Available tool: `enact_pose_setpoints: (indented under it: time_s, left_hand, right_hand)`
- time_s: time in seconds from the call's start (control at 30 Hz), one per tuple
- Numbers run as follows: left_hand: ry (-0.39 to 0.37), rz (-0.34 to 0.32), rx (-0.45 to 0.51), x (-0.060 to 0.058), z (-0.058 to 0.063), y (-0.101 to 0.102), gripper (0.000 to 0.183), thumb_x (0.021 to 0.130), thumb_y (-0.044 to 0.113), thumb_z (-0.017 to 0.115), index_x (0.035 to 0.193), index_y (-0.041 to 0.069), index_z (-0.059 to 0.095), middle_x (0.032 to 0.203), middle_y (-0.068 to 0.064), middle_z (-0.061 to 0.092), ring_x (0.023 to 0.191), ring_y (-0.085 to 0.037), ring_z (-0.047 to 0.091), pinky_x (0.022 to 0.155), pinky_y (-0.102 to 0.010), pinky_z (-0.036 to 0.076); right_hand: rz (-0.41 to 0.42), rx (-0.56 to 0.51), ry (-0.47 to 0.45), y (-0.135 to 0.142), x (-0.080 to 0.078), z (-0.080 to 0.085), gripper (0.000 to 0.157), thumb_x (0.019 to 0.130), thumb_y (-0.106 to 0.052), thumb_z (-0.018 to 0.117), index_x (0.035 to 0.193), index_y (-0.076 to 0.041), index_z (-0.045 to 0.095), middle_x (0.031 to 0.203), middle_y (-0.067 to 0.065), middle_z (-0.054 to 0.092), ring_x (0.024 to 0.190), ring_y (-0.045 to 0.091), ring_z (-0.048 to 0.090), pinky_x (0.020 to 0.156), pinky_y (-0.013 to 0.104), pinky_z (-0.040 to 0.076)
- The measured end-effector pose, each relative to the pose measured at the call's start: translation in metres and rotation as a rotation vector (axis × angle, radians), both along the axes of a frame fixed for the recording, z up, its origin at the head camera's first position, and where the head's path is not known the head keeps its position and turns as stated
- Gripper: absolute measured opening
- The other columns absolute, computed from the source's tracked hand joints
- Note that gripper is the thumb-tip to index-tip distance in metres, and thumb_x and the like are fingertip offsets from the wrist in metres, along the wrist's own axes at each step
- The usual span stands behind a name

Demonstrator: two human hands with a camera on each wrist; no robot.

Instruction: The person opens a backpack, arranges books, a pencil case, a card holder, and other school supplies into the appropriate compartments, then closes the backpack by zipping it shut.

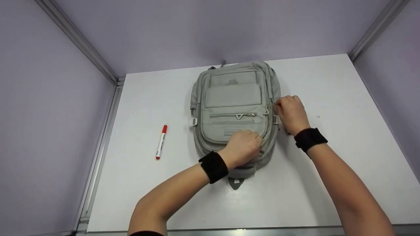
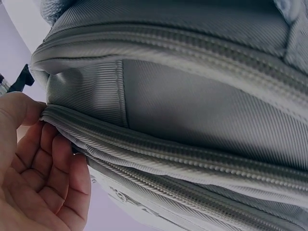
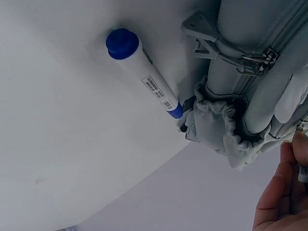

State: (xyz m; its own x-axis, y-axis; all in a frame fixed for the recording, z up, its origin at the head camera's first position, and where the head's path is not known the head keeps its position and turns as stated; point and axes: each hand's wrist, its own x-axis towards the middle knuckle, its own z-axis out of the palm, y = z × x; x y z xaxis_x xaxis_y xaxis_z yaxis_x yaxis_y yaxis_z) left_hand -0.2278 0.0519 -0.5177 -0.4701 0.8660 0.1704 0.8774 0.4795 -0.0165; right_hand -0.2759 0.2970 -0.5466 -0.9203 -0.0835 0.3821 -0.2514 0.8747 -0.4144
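A grey backpack [image 1: 233,95] lies front side up on the white table. Near its bottom my left hand [image 1: 242,147] pinches the zippered edge of a compartment. In the left wrist view, thumb and fingers of the left hand [image 2: 43,168] hold one end of that zipper edge [image 2: 144,149], and the compartment gapes open above it. At the backpack's right side my right hand [image 1: 292,113] pinches a zipper pull. The right wrist view shows the right hand [image 3: 284,192] at the frame's edge, fingertips on the metal zipper slider [image 3: 301,126].
A red-capped marker [image 1: 161,142] lies left of the backpack. A blue-capped marker [image 3: 149,79] lies beside the backpack's side pocket [image 3: 214,120], mostly hidden by my right hand in the head view. Another zipper pull [image 3: 199,29] hangs there. Pale walls [image 1: 229,29] enclose the table [image 1: 137,196].
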Motion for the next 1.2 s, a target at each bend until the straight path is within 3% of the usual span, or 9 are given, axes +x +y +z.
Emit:
enact_pose_setpoints:
  time_s: [0.7,0.93,1.2]
  left_hand:
    - [-0.007,0.007,0.014,0.000,-0.002,0.000,0.010,0.090,0.026,0.068,0.088,0.016,0.068,0.083,0.003,0.065,0.073,-0.017,0.061,0.056,-0.032,0.048]
    - [0.026,0.005,0.013,0.001,-0.003,0.000,0.012,0.090,0.028,0.068,0.086,0.016,0.067,0.083,0.003,0.065,0.073,-0.018,0.062,0.055,-0.033,0.049]
    - [0.018,0.028,-0.005,0.002,-0.006,-0.001,0.018,0.093,0.035,0.069,0.089,0.017,0.068,0.086,0.004,0.065,0.075,-0.017,0.062,0.058,-0.032,0.050]
  right_hand:
    - [-0.025,0.065,-0.015,0.001,-0.023,0.004,0.005,0.095,0.001,0.068,0.097,0.005,0.066,0.092,0.022,0.066,0.088,0.042,0.056,0.083,0.051,0.045]
    - [-0.045,0.041,-0.026,0.001,-0.030,0.004,0.005,0.095,-0.001,0.068,0.096,0.004,0.067,0.092,0.022,0.066,0.088,0.043,0.055,0.084,0.051,0.044]
    - [-0.088,0.014,-0.052,0.002,-0.024,0.004,0.011,0.098,-0.007,0.065,0.100,0.003,0.069,0.098,0.021,0.066,0.094,0.043,0.055,0.087,0.053,0.044]
